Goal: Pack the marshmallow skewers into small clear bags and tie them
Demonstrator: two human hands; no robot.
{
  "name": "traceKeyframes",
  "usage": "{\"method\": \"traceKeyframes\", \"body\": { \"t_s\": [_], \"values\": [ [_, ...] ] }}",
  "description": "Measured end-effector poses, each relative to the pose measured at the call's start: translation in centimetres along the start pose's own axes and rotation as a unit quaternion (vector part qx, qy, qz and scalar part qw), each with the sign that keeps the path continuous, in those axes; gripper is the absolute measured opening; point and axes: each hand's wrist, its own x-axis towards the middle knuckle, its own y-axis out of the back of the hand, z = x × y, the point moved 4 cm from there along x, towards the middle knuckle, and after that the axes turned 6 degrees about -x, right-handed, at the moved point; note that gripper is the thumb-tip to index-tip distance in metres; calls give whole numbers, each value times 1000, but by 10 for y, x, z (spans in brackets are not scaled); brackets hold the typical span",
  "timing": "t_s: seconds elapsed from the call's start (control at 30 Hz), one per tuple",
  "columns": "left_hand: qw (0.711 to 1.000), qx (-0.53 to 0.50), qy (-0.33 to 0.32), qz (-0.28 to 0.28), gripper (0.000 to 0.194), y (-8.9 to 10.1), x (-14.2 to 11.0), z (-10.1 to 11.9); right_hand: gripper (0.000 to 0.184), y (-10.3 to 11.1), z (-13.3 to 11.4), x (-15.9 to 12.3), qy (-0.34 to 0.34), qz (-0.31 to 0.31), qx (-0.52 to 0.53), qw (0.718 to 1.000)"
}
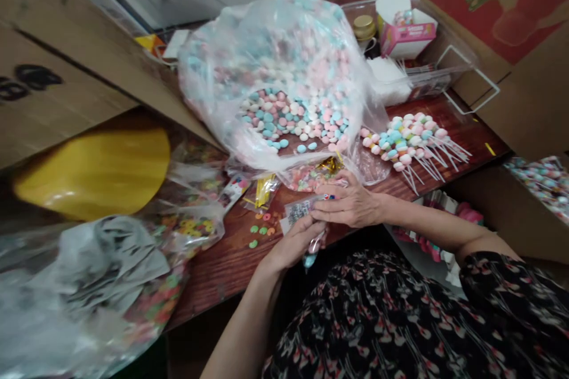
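Observation:
Near the table's front edge, both hands are closed on a small clear plastic candy bag (297, 211) with dark print. Its lower end, with pink and blue pieces inside, hangs below my left hand (293, 244). My right hand (349, 204) lies across the bag from the other side, its fingers meeting the left ones and covering the middle. Just beyond, a bag of ring-shaped candies (306, 179) and gold twist ties (329, 163) lie beside the right fingers. A packet of yellow ties (265, 189) and loose candy rings (262, 230) are to the left.
A large open plastic bag (271, 41) of pastel candies stands at the back. Candy skewers (415, 139) with white sticks lie to the right, before a clear plastic bin (431, 74). Cardboard boxes (57, 71) flank the table. At left are a yellow bowl-like object (98, 172) and more candy bags.

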Motion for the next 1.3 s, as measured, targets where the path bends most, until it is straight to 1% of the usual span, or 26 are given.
{"method": "traceKeyframes", "body": {
  "t_s": [0.1, 0.17, 0.23, 0.3, 0.33, 0.37, 0.4, 0.43, 0.5, 0.57, 0.6, 0.67, 0.7, 0.77, 0.8, 0.83, 0.87, 0.9, 0.97, 1.0, 1.03, 1.1, 1.17, 1.23, 1.27, 1.3],
  "values": [
    [998, 35, 38, -46, 40, -4, -3, 1, 27, -7, -4, -2, 34, -28, -17, 999],
    [994, 95, 19, -53, 37, -7, -2, 5, 24, -14, -5, -4, 23, -44, -13, 999],
    [976, 210, -48, -16, 31, -9, 1, 11, 17, -23, -3, -7, -42, -73, -2, 996],
    [931, 334, -135, 52, 23, -11, 5, 17, 12, -31, 1, -10, -129, -119, 27, 984],
    [906, 379, -168, 86, 21, -12, 7, 18, 12, -34, 3, -12, -165, -138, 43, 976],
    [888, 403, -187, 114, 19, -12, 8, 19, 12, -34, 3, -13, -190, -146, 51, 969],
    [883, 407, -193, 133, 19, -11, 10, 18, 13, -32, 3, -14, -205, -140, 48, 967],
    [891, 389, -187, 142, 21, -11, 12, 17, 13, -28, 2, -15, -208, -120, 34, 970],
    [936, 294, -133, 137, 27, -7, 13, 12, 17, -16, -4, -17, -181, -57, -7, 982],
    [981, 164, -38, 98, 32, -6, 11, 4, 24, -6, -11, -21, -132, -1, -28, 991],
    [992, 107, 11, 66, 34, -7, 9, 1, 26, -3, -14, -24, -109, 17, -26, 994],
    [995, 39, 87, -7, 36, -11, 3, -4, 23, -2, -17, -29, -72, 35, -8, 997],
    [993, 27, 109, -40, 36, -13, 0, -5, 21, -4, -18, -31, -52, 34, 6, 998],
    [988, 32, 128, -79, 37, -16, -5, -8, 21, -10, -20, -32, -14, 20, 32, 999],
    [988, 49, 124, -84, 36, -16, -6, -8, 21, -14, -22, -31, -7, 10, 41, 999],
    [989, 79, 104, -76, 36, -16, -7, -8, 20, -18, -22, -30, -16, -1, 49, 999],
    [989, 120, 66, -56, 34, -15, -7, -7, 20, -22, -22, -29, -41, -14, 57, 997],
    [985, 170, 12, -27, 31, -14, -7, -4, 20, -27, -22, -27, -75, -27, 68, 994],
    [956, 268, -111, 44, 25, -12, -9, 4, 21, -33, -20, -22, -145, -56, 112, 982],
    [936, 303, -162, 77, 22, -11, -12, 8, 21, -35, -19, -20, -170, -68, 140, 973],
    [919, 324, -198, 106, 20, -9, -14, 10, 21, -35, -15, -17, -190, -74, 167, 965],
    [904, 327, -230, 150, 21, -2, -19, 12, 19, -27, -1, -11, -220, -49, 202, 953],
    [906, 296, -239, 187, 22, 7, -22, 12, 16, -13, 25, -7, -251, 10, 190, 949],
    [918, 243, -232, 213, 25, 15, -24, 10, 15, 1, 55, -3, -288, 63, 125, 948],
    [927, 206, -221, 220, 27, 18, -23, 8, 16, 6, 68, -1, -298, 76, 79, 948],
    [939, 161, -205, 223, 27, 20, -22, 6, 18, 7, 79, 3, -298, 69, 38, 951]
  ]
}}
